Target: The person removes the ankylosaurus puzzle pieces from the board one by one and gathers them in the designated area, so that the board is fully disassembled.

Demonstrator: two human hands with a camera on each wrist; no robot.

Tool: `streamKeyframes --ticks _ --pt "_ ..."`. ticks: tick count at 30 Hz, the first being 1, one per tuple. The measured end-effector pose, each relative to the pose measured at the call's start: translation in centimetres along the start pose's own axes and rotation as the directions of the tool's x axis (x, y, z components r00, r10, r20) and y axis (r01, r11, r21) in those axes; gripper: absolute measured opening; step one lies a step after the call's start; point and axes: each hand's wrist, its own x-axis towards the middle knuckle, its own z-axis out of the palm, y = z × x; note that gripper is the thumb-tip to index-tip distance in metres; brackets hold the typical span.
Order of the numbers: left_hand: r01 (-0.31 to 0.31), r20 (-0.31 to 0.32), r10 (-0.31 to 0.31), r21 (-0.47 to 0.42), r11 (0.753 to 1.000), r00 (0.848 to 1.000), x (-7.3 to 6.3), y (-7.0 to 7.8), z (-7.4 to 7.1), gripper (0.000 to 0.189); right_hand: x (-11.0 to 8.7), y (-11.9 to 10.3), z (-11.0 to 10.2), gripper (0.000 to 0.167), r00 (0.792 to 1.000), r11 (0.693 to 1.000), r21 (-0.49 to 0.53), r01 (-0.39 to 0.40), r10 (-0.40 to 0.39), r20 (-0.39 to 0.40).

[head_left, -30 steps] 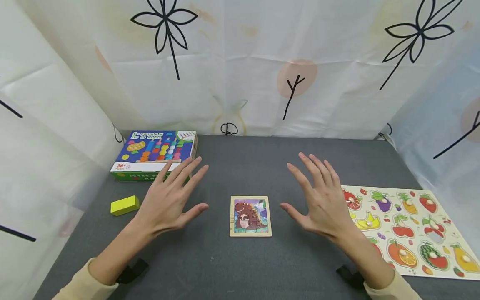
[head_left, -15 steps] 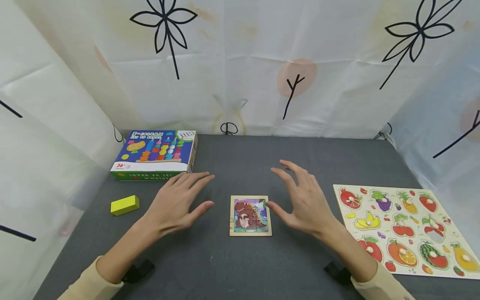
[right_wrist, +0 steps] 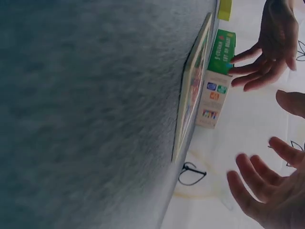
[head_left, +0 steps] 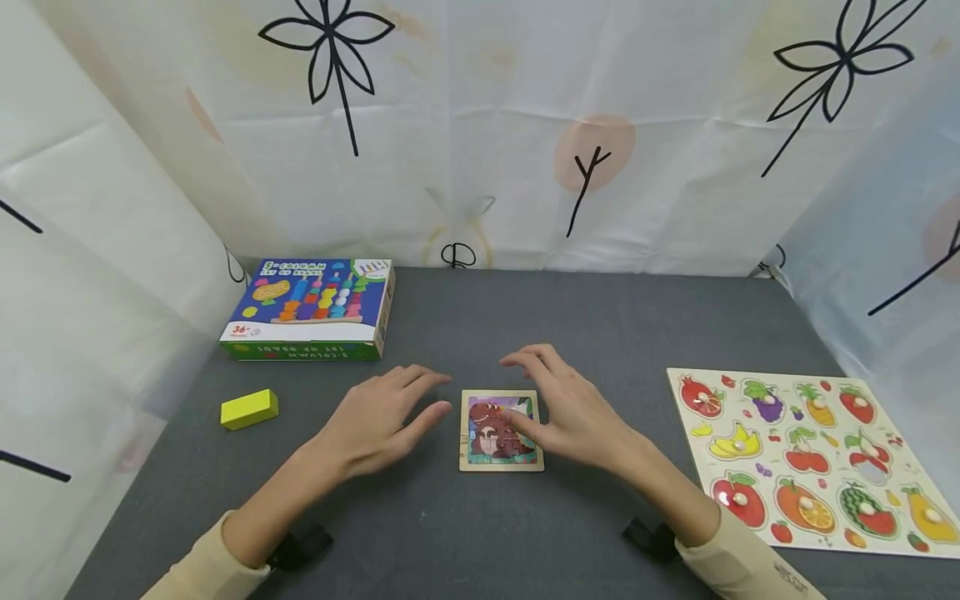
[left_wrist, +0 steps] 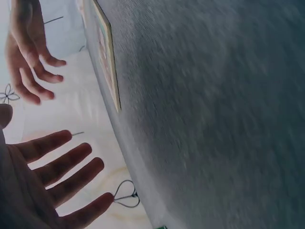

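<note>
A small square jigsaw puzzle (head_left: 487, 446) with a brown dinosaur picture and a pale wooden frame lies flat on the dark grey table (head_left: 480, 533). My left hand (head_left: 378, 425) hovers just left of it, fingers spread and relaxed, holding nothing. Over the puzzle's right side hangs my right hand (head_left: 573, 412), its thumb covering part of the picture in the head view. In the right wrist view a gap shows between the right hand (right_wrist: 271, 186) and the puzzle (right_wrist: 194, 86). The left wrist view likewise shows the left hand (left_wrist: 57, 181) apart from the puzzle (left_wrist: 108, 62).
A blue and green bead-set box (head_left: 307, 308) lies at the back left. In front of it sits a yellow block (head_left: 250, 409). On the right is a fruit peg-puzzle board (head_left: 817, 458). A patterned white curtain (head_left: 480, 125) encloses the table's back and sides.
Both hands have come inward and lower toward the puzzle, the left moving right and the right moving left. The bead-set box and fruit board are now fully uncovered.
</note>
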Motion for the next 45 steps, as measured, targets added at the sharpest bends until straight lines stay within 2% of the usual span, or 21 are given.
streamKeyframes --ticks 4,7,10,12,18,22,28,32,37,45 --pt "0.044 0.079 -0.040 -0.054 0.998 0.996 0.2 0.7 0.4 0.051 0.9 -0.1 0.3 0.056 0.989 0.985 0.150 -0.090 0.070 0.133" --pt "0.068 0.145 -0.056 -0.076 0.995 0.988 0.3 1.1 0.6 0.049 1.7 0.0 0.5 0.052 0.975 0.963 0.236 -0.126 0.076 0.209" --pt "0.081 0.229 -0.054 -0.112 0.990 0.972 0.3 1.3 0.6 0.051 2.5 0.3 0.9 0.049 0.961 0.951 0.275 -0.143 0.067 0.268" --pt "0.085 0.292 -0.041 -0.139 0.987 0.956 0.3 1.5 0.5 0.052 2.9 0.4 1.1 0.050 0.948 0.942 0.290 -0.167 0.073 0.309" --pt "0.094 0.458 0.004 -0.191 0.977 0.889 0.2 2.1 0.1 0.056 4.3 1.2 1.8 0.045 0.908 0.930 0.305 -0.206 0.065 0.414" --pt "0.103 0.499 0.004 -0.188 0.977 0.867 0.2 2.5 -0.1 0.059 5.1 1.7 2.2 0.038 0.880 0.924 0.316 -0.217 0.045 0.473" --pt "0.112 0.514 -0.007 -0.173 0.978 0.858 0.2 2.9 -0.3 0.056 6.1 1.9 2.7 0.030 0.860 0.939 0.278 -0.203 0.036 0.509" --pt "0.114 0.524 -0.013 -0.161 0.980 0.852 0.0 3.1 -0.4 0.057 6.5 1.9 3.0 0.027 0.856 0.948 0.244 -0.204 0.051 0.515" --pt "0.102 0.523 -0.015 -0.138 0.985 0.852 -0.1 3.1 0.0 0.060 6.7 1.8 3.2 0.027 0.860 0.960 0.188 -0.209 0.088 0.503" --pt "0.088 0.518 0.002 -0.149 0.985 0.856 0.0 3.1 0.0 0.059 6.7 1.3 3.3 0.027 0.870 0.974 0.097 -0.203 0.134 0.475"
